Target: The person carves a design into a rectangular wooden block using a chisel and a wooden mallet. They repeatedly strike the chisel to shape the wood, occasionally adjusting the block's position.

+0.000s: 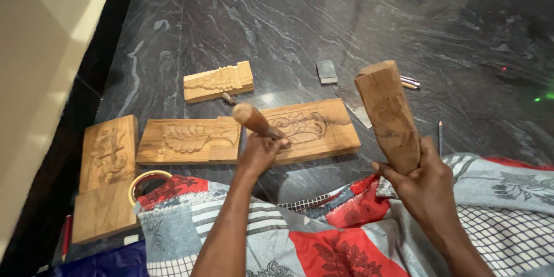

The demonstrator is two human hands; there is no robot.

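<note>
My left hand grips a chisel with a rounded wooden handle, its blade end down on a carved wooden panel lying on the dark stone floor. My right hand holds a thick wooden block used as a mallet, raised upright above and to the right of the chisel. A second carved panel lies just left of the first, touching it.
A smaller carved piece lies farther back. Two more boards lie at the left by the wall. A roll of tape, a grey sharpening stone, a pencil and a patterned cloth over my lap are nearby.
</note>
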